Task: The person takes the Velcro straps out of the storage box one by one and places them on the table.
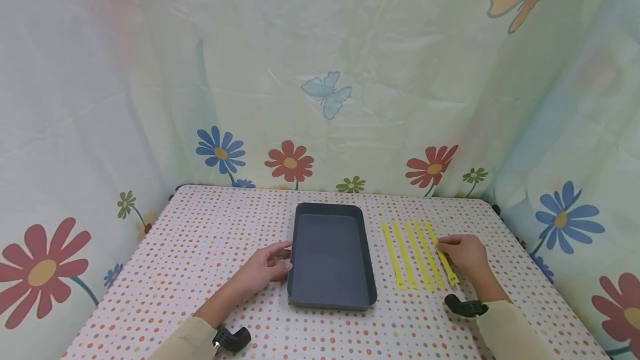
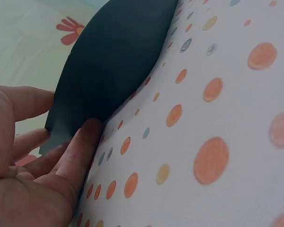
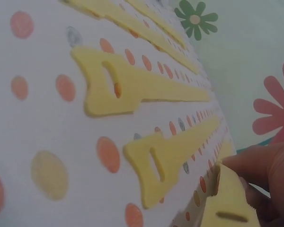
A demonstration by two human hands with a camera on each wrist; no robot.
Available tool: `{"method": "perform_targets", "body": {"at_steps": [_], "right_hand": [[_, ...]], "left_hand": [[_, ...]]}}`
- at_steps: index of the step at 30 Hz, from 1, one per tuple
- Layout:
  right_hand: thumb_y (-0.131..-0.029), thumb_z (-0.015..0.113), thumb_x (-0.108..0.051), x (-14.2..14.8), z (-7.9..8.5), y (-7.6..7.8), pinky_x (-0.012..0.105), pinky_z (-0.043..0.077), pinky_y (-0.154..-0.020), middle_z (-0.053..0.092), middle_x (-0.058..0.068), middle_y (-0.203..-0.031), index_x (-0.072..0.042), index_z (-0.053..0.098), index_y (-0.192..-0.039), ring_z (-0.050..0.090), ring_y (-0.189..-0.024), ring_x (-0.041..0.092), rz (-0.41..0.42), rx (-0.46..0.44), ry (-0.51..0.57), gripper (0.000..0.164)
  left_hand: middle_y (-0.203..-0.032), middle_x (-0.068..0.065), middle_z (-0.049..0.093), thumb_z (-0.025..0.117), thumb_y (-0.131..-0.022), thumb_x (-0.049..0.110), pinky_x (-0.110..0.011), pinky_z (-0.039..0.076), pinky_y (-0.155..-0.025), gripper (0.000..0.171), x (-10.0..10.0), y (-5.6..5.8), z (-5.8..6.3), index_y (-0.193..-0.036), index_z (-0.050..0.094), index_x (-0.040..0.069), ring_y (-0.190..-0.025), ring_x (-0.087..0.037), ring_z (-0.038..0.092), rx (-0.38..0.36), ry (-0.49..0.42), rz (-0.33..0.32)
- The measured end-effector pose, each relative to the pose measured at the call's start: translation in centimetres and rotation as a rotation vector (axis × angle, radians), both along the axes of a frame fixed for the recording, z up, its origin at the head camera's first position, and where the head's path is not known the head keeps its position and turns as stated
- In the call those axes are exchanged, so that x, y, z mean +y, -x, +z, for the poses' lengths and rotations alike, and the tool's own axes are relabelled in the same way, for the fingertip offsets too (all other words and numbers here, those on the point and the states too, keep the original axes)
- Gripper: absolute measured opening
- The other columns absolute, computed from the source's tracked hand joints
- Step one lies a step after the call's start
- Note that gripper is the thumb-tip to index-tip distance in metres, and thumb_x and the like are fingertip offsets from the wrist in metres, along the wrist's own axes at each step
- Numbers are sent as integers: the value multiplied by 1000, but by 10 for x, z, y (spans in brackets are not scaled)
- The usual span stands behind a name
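A dark grey rectangular tray (image 1: 330, 260) lies on the table, with my left hand (image 1: 265, 264) at its left side. In the left wrist view the thumb and fingertips touch the tray's outer wall (image 2: 109, 56), loosely bent rather than wrapped round it. On the right, my right hand (image 1: 465, 251) pinches the rightmost of several flat yellow saw-shaped pieces (image 3: 227, 203) along its blade. Its slotted handle end points toward me. The other yellow saw shapes (image 3: 156, 90) lie side by side between the tray and that hand.
A dotted cloth covers the table (image 1: 215, 232). Behind it hangs a curtain (image 1: 380, 115) printed with flowers and butterflies, which also closes off both sides. A black band with a small device (image 1: 465, 305) sits on each wrist.
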State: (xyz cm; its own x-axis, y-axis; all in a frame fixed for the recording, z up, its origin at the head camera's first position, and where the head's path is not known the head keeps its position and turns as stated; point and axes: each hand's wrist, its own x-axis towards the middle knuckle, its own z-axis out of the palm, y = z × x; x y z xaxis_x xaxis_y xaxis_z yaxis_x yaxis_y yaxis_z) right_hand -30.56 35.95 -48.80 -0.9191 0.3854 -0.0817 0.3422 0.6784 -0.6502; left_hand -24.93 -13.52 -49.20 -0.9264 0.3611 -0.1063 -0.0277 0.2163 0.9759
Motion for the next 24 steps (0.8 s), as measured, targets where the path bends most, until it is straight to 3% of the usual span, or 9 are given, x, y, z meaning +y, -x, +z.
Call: {"method": "perform_targets", "body": {"at_steps": [16, 24], "right_hand": [[-96, 69, -15, -5, 7, -1, 22, 46, -56, 69, 28, -112, 7, 72, -112, 62, -89, 31, -15, -7, -16, 27], [-95, 70, -14, -6, 9, -2, 23, 48, -55, 68, 28, -109, 8, 71, -112, 63, -85, 28, -19, -21, -7, 27]], "left_hand": [[-149, -19, 53, 68, -99, 20, -35, 60, -93, 63, -1, 0, -1, -156, 43, 12, -109, -18, 67, 5, 5, -1], [-151, -19, 52, 67, -99, 21, -36, 60, -93, 63, 0, 0, -1, -156, 42, 12, -110, -18, 67, -3, 0, -1]]}}
